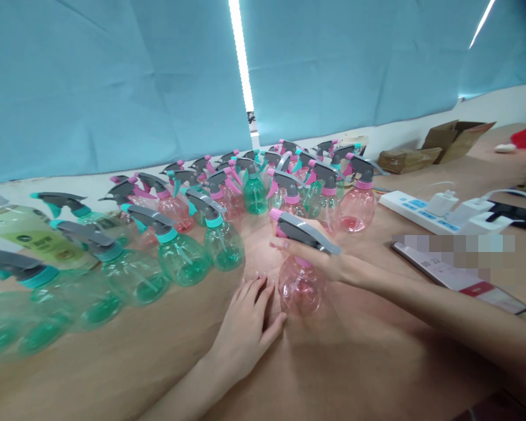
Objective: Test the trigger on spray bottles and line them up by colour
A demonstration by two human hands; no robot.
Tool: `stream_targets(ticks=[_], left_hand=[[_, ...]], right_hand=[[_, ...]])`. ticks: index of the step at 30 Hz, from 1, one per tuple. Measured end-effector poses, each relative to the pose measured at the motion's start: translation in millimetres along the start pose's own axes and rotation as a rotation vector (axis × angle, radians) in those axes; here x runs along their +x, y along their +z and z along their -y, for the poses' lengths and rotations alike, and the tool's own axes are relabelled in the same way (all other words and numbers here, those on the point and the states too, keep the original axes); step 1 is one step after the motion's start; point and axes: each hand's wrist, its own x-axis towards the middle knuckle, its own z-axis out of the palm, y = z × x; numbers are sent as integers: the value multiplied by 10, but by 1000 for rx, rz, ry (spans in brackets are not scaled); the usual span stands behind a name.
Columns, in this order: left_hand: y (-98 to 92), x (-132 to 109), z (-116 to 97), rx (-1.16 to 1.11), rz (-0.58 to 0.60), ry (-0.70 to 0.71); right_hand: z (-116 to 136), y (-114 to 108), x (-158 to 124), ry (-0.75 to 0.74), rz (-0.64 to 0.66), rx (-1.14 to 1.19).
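Note:
My right hand [318,257] is wrapped round the neck of a pink spray bottle [301,289], just under its grey and pink trigger head. The bottle stands upright on the table [263,380], and its see-through body shows below my hand. Flat on the tabletop, just left of that bottle, lies my left hand [245,324] with fingers spread and nothing in it. A green spray bottle [224,245] stands beyond my left fingertips, and another green spray bottle [184,257] is to its left.
Rows of pink and green spray bottles [357,204] fill the back and left. A yellowish-green labelled bottle [39,237] is at far left. On the right are a white power strip [414,213] with plugs, a phone [456,275] and an open cardboard box [453,140]. A blue sheet [158,76] hangs behind.

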Motion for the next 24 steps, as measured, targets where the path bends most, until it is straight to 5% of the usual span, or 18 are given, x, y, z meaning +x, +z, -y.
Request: stream_targets(ticks=[24], left_hand=[[-2, 1, -10, 4, 4, -5]], right_hand=[[-27, -5, -7, 18, 9, 82]])
